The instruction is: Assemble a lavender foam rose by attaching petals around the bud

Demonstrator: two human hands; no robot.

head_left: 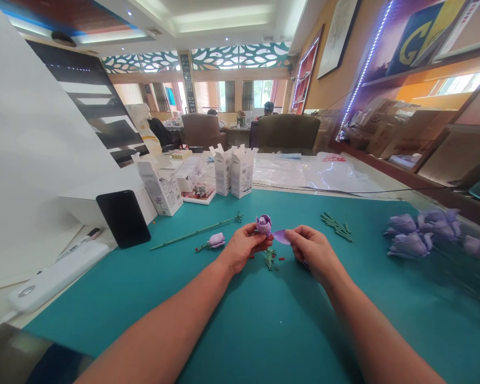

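My left hand is closed around the base of a purple toy rose, its cupped petals facing up. Between the thumb and fingers of my right hand is a loose purple petal, its tip reaching the underside of the rose. On the green mat below lie green leaf pieces and small red pieces. Left of my left hand rest a purple rosebud and a long green stem. Short green stems are heaped beyond my right hand.
Finished purple flowers lie at the right. Along the back stand white boxes, a tray of small parts and plastic sheeting. A black phone leans at the left, near a white power strip.
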